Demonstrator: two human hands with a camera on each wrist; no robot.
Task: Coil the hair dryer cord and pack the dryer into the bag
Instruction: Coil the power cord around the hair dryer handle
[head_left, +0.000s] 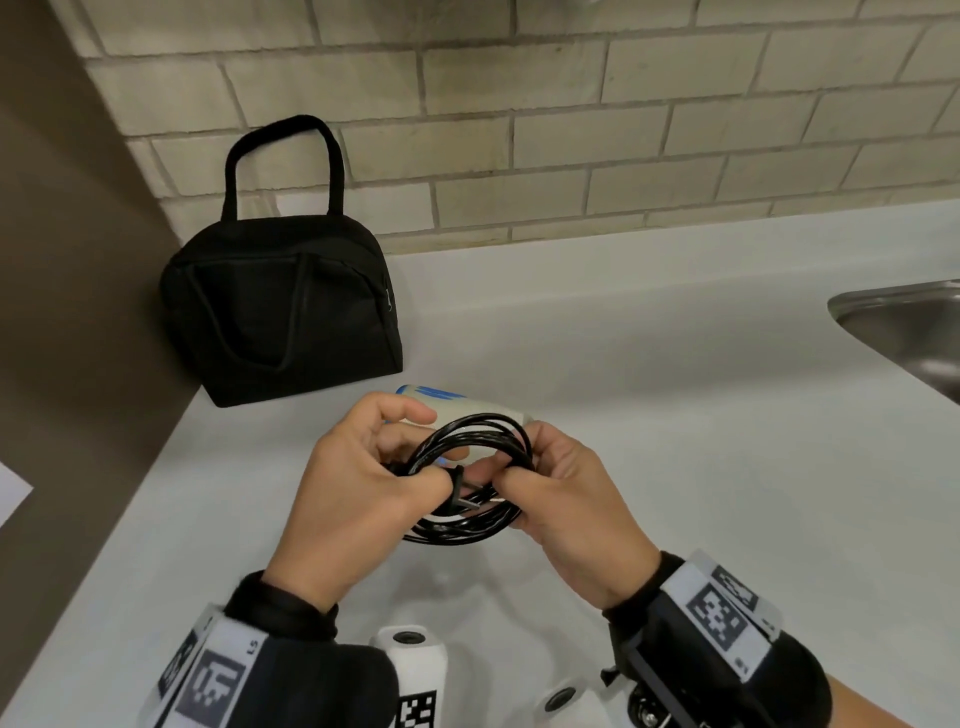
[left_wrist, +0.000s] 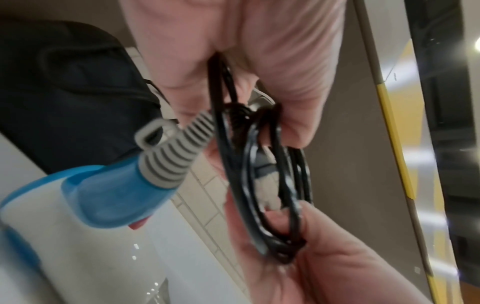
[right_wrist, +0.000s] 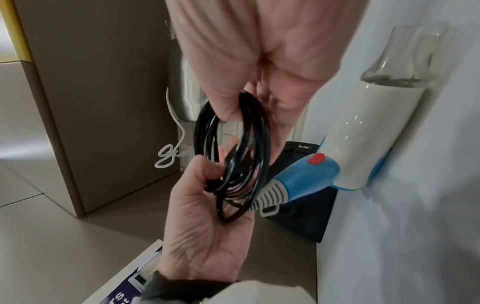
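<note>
Against pale brick, above the light grey desk (head_left: 649, 415), you are pinching the glossy black coiled cord (head_left: 470, 480) with both left hand (head_left: 358, 493) and right hand (head_left: 563, 499); springy loops likely need gripping at their crossing. Nearby are lying the white-and-blue plastic dryer (right_wrist: 363, 131) and the closed black fabric bag (head_left: 280, 312).

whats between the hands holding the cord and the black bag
In the head view, the white and blue hair dryer lies on the counter between the hands' coiled cord and the bag.
</note>
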